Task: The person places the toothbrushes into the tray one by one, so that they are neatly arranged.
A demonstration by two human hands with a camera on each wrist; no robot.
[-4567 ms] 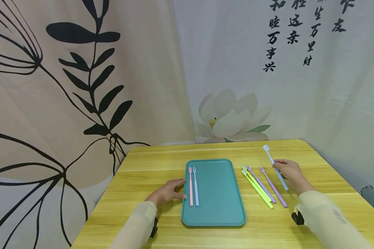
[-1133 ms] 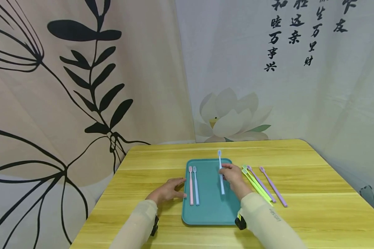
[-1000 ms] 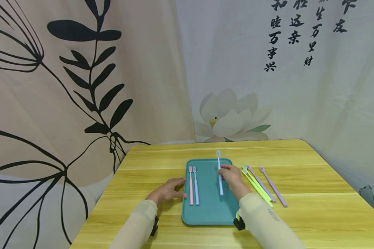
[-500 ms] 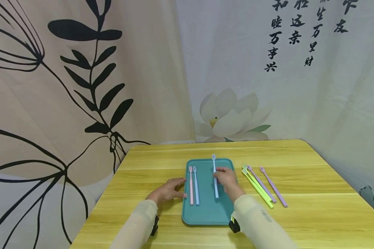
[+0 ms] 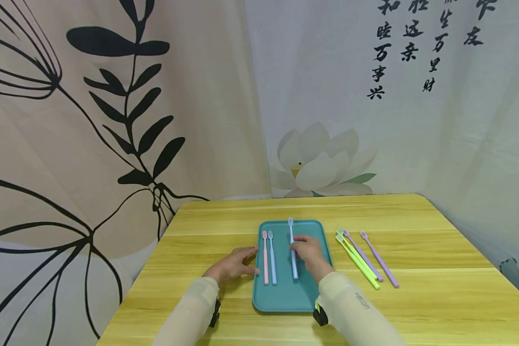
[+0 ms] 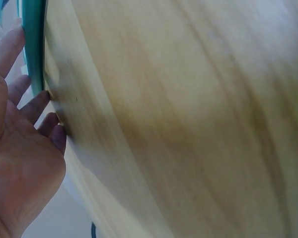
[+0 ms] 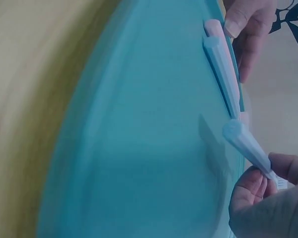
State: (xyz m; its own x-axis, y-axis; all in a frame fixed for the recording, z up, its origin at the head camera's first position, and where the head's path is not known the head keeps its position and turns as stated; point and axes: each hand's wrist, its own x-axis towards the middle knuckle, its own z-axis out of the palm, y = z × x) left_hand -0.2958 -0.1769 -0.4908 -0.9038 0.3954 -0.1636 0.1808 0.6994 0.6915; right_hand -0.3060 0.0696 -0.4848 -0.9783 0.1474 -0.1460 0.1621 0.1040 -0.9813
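My right hand pinches a pale blue toothbrush by its handle, bristle end away from me, above the middle of a teal tray. In the right wrist view, the handle of this toothbrush is held off the tray's floor, between thumb and fingers. A pink toothbrush and a blue toothbrush lie side by side along the tray's left side. My left hand rests at the tray's left edge with fingers extended; in the left wrist view its fingertips touch the teal rim.
On the wooden table, right of the tray, two light green toothbrushes lie close together with a purple toothbrush against them. Another purple toothbrush lies slightly apart. A printed cloth hangs behind the table.
My right hand has carried the pale blue toothbrush from the table's right side over the tray, then further left and lower towards the two lying there. The left hand has stayed still.
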